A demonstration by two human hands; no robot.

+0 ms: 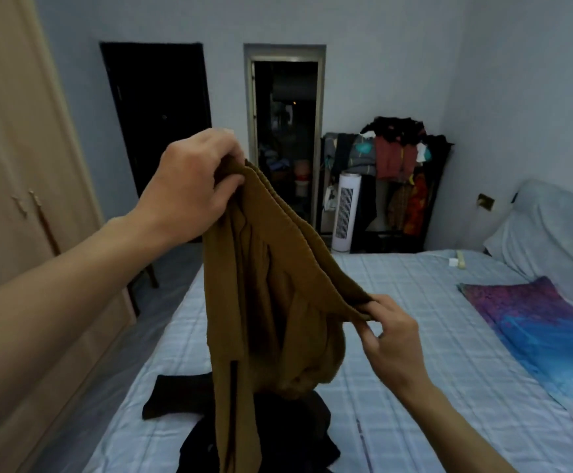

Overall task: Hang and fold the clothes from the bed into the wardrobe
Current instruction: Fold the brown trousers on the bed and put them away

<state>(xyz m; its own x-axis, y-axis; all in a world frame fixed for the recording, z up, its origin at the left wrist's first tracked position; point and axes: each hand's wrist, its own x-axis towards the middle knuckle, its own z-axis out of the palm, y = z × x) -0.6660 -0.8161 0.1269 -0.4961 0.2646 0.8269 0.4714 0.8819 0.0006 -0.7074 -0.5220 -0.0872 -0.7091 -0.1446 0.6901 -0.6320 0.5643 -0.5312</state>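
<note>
Both hands pinch the brown garment (pixel 271 285) above the checked blue bed (pixel 414 336): left hand (pixel 192 186) high, right hand (pixel 391 339) lower. Black clothes (pixel 278 428) lie beneath; the beige wardrobe (pixel 15 165) stands left.

left hand (pixel 189 186): bare, forearm unsleeved | right hand (pixel 392 346): bare, forearm unsleeved | no rings or watch visible

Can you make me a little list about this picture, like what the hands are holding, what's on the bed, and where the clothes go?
held item: brown garment, lifted above the bed
left hand: gripping the garment's upper edge, raised high
right hand: pinching the same edge, lower down
on the bed: dark clothes, colourful cloth
wardrobe: on the left, doors closed
far corner: crowded clothes rack, white tower fan
</note>
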